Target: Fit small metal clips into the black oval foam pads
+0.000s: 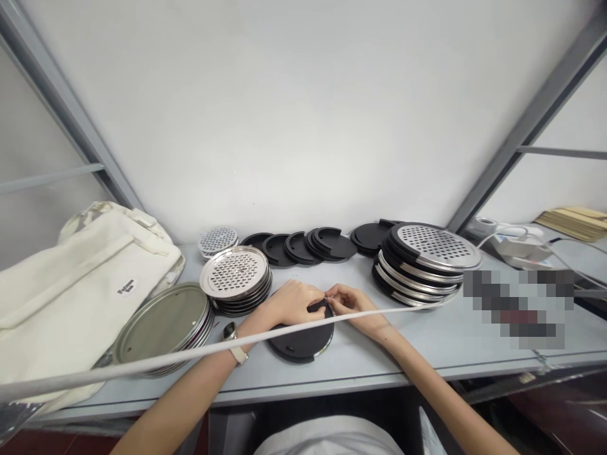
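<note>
A black round plate (298,346) lies on the grey-blue shelf in front of me, with a thin shiny edge at its lower right. My left hand (294,303) reaches over its far side, fingers curled and gripping the rim. At the same far-right rim my right hand (355,309) has thumb and fingertips pinched together, close against the left fingertips. Whatever is between those right fingertips is too small to make out. Just left of the plate stands a stack topped by a perforated metal disc (234,272).
Several black round trays (279,251) lie along the wall. At right stands a stack of perforated metal discs with black rims (434,246). Olive round plates (164,322) and a cream bag (71,284) occupy the left. A white cord (190,349) crosses before my forearms.
</note>
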`<state>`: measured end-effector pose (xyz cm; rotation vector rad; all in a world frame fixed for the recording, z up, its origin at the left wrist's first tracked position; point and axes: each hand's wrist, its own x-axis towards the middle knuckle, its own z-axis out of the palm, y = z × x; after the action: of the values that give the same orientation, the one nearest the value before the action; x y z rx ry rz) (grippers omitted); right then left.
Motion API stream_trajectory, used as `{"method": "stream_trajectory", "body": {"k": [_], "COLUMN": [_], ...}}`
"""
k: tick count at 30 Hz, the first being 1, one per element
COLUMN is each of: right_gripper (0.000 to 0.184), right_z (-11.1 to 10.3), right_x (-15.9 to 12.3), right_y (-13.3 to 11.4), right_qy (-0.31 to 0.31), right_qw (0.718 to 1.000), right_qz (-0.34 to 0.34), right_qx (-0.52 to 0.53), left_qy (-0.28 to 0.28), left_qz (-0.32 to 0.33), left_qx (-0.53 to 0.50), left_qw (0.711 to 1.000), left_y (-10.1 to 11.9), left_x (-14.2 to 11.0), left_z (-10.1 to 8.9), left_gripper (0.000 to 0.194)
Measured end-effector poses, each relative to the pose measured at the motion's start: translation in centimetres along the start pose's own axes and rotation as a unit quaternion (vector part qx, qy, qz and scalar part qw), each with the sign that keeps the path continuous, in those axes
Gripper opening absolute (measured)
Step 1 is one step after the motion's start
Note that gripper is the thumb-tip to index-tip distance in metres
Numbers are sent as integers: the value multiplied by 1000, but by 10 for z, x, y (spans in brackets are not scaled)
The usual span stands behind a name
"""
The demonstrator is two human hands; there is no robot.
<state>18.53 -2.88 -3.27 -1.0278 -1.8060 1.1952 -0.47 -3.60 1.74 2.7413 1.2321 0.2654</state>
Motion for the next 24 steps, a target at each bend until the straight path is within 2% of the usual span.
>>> {"method": "stream_trajectory", "body": {"k": [3,10,20,24], "right_gripper": [29,27,12,11], "right_z": [-2,-4,-1,1], "right_x": [0,0,-3,-6], "right_y": [-3,-5,-6,-8], "right_qy": [13,42,36,24], "right_qw": [1000,997,993,990], "right_qz": [7,-9,-31,-39], "right_qx": [-20,-66,-112,-131], "left_qy": [27,46,46,54], "left_qz": [15,-57,-42,-38], "left_qx": [-1,-28,-8,-2], "left_qw": [1000,997,998,998], "left_y": [1,8,7,7], "left_x": [1,5,6,5], "left_z": [4,10,15,15], "left_gripper": [25,27,24,25]}}
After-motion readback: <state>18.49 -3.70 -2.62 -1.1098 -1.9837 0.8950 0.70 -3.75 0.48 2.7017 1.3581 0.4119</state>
